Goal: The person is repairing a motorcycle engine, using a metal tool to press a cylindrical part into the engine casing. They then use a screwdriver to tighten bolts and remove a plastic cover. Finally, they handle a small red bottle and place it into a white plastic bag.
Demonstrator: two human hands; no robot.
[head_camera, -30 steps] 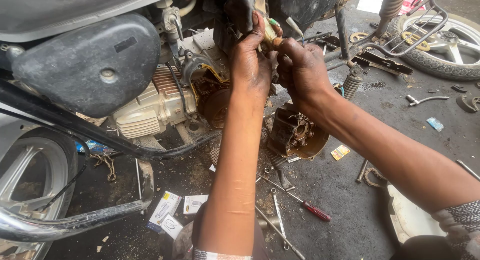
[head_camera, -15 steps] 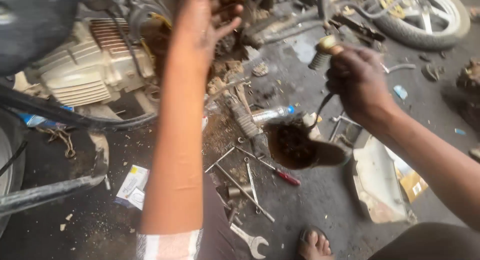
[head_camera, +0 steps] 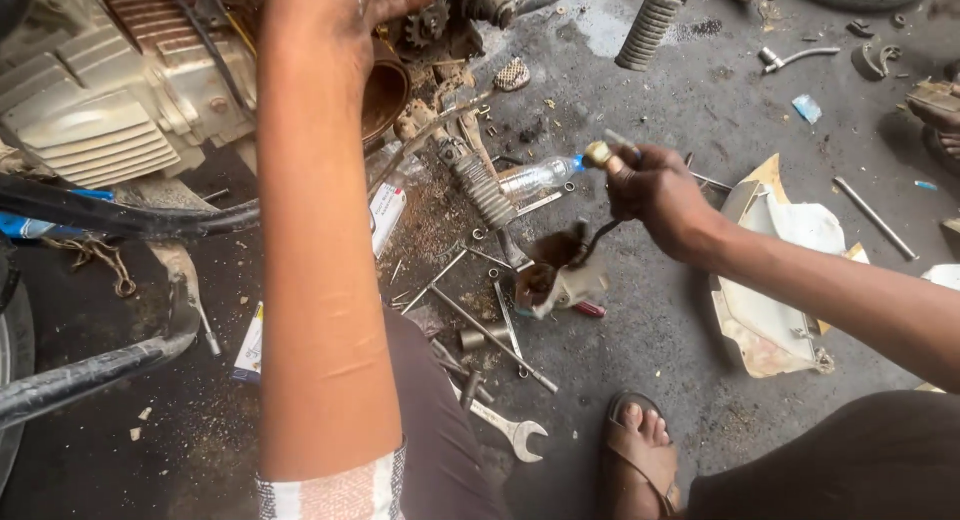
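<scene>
Left hand reaches up to the silver finned motorcycle engine, fingers curled against its oily open side. Right hand (fist closed) grips a brass-tipped tool with a greasy brown part dangling over the grey concrete floor near scattered steel spanners.

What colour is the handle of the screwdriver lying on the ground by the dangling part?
Red; only the screwdriver handle shows, in the head view, below the right hand.

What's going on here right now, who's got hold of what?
A person sits on the ground beside a motorcycle engine. The left hand reaches up into the open side of the engine. The right hand holds a greasy tool by its handle over the concrete floor, above scattered rods, a plastic bottle and a spanner.
</scene>
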